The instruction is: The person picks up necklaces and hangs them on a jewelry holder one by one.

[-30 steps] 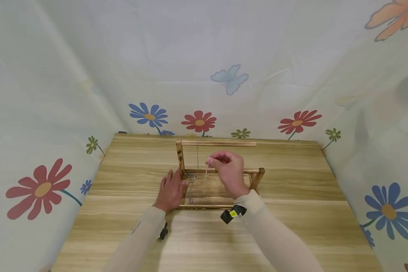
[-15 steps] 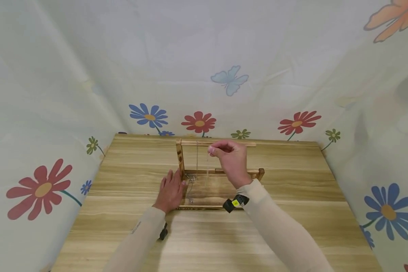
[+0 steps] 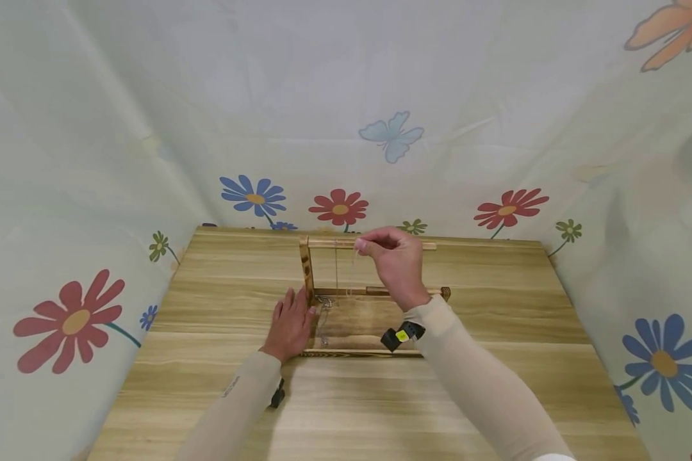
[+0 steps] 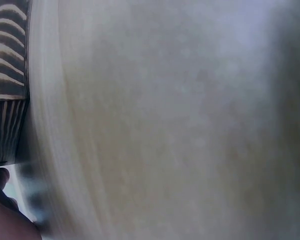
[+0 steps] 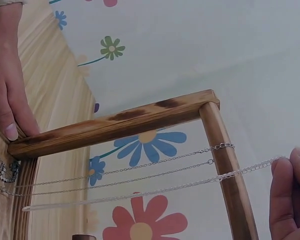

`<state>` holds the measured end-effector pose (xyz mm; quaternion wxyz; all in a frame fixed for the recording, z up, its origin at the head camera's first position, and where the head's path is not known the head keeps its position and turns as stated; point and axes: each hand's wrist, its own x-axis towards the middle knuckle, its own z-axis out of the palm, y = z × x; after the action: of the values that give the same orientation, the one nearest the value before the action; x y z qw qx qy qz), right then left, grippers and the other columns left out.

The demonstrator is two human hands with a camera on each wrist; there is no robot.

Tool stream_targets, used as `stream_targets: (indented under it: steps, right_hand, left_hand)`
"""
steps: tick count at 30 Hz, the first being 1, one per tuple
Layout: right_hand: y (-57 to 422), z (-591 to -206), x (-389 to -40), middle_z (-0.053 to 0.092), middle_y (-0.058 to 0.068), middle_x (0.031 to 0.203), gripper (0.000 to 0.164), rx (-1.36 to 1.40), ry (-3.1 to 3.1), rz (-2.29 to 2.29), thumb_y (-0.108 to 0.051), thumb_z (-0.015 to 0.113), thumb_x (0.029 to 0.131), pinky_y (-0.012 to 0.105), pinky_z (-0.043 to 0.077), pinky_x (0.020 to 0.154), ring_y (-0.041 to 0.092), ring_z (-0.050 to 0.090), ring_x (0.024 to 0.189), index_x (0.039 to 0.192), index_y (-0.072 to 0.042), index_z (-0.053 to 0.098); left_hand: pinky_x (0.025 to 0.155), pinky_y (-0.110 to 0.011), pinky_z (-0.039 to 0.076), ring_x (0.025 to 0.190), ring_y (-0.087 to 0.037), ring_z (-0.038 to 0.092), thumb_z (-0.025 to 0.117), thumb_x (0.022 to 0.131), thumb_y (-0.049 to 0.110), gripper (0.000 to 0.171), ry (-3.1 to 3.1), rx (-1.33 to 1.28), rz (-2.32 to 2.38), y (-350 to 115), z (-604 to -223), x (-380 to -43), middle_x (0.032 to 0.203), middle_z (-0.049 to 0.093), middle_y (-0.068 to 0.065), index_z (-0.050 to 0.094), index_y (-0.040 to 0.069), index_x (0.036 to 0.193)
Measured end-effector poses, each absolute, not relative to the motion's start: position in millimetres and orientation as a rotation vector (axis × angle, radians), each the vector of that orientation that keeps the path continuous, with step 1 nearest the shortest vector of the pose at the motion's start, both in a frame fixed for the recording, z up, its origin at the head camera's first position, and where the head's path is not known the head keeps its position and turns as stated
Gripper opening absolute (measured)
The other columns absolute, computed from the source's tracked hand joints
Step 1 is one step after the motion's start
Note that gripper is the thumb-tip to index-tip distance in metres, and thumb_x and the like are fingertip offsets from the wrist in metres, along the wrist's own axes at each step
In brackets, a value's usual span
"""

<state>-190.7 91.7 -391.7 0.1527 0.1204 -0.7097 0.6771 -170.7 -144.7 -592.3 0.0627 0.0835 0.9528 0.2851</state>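
A wooden jewelry stand (image 3: 357, 330) has one upright post (image 5: 115, 122) at its left and a horizontal rod (image 3: 323, 243) on top. My right hand (image 3: 400, 266) pinches a thin silver chain necklace (image 5: 250, 167) between thumb and fingertips at rod height. In the right wrist view that chain crosses the rod; whether it touches, I cannot tell. Another chain necklace (image 5: 140, 170) hangs from the rod, nearer the post. My left hand (image 3: 291, 325) rests at the stand's left end, fingers extended, near the post's foot. More silver chain (image 3: 324, 314) lies in the base's left part.
A short dark dowel (image 3: 377, 291) runs along the base's back right. The stand sits on a wood-grain table (image 3: 496, 384). Behind and beside it hangs a pale sheet (image 3: 300, 115) printed with flowers and butterflies.
My right hand has risen and shifted slightly right, lifting the chain necklace from above the base up to rod height. My left hand has stayed in place.
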Motion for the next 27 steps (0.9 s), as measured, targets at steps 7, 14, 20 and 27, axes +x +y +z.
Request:
stream_targets:
  steps: [7,14,20,27]
  right_hand:
    - [94.1,-386.6,-194.9,0.077,0.019,0.086,0.007,0.355,-2.025,1.908,-0.007,0.082,0.089,0.031,0.064,0.075,0.011,0.075,0.072,0.092,-0.001,0.081]
    - [97.2,-385.1,-197.1,0.078,0.017,0.088,0.01,0.348,-2.028,1.905,-0.012,0.084,0.089,0.031,0.064,0.076,0.012,0.075,0.073,0.093,-0.003,0.081]
    - [101.3,-383.6,-197.6,0.079,0.009,0.088,0.014,0.318,-2.028,1.921,-0.013,0.084,0.089,0.031,0.064,0.075,0.02,0.076,0.076,0.094,0.0,0.081]
    - [106.8,-380.4,-198.0,0.078,0.005,0.087,0.02,0.294,-2.021,1.921,-0.014,0.084,0.089,0.033,0.064,0.074,0.033,0.076,0.078,0.096,0.004,0.079]
  left_hand:
    - [0.13,-0.063,0.008,0.164,-0.038,0.007,0.03,0.115,0.036,0.064,2.904,0.261,0.874,-144.5,-598.2,-172.1,0.173,0.023,-0.018,0.013,0.003,0.168]
    - [0.13,-0.064,0.009,0.164,-0.039,0.009,0.031,0.115,0.036,0.064,2.916,0.268,0.906,-145.8,-602.6,-171.7,0.173,0.025,-0.018,0.014,0.003,0.168]
    - [0.129,-0.065,0.01,0.164,-0.04,0.009,0.031,0.115,0.036,0.064,2.921,0.274,0.892,-145.3,-602.6,-171.2,0.173,0.024,-0.019,0.013,0.002,0.167]
    - [0.13,-0.064,0.007,0.165,-0.038,0.007,0.03,0.116,0.036,0.064,2.911,0.265,0.9,-144.4,-600.3,-171.3,0.173,0.023,-0.017,0.012,0.004,0.168]
